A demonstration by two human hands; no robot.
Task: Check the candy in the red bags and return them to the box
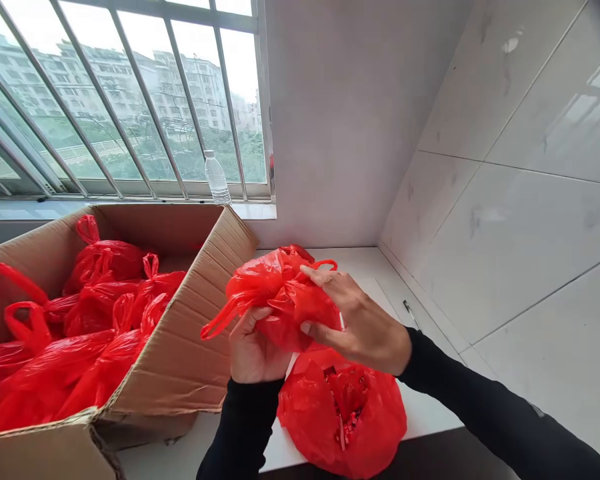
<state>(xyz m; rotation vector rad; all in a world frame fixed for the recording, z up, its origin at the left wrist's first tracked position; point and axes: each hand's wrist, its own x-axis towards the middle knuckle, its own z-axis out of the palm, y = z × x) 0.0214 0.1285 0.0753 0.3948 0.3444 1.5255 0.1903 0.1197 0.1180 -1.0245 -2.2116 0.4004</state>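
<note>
Pretty glossy, crinkly plastic is seen on the bag (255, 280) between left hand (257, 352) and right hand (360, 321). Matt cardboard is used for the box (180, 340) to their left, smooth metal for the bars (149, 103) beyond, shiny tile for the wall (545, 233) to their right.

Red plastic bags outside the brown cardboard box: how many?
2 visible: one red plastic bag held between the left hand and right hand; one open-mouthed red plastic bag below them, at the near edge of the white tabletop. Others may be hidden behind.
</note>
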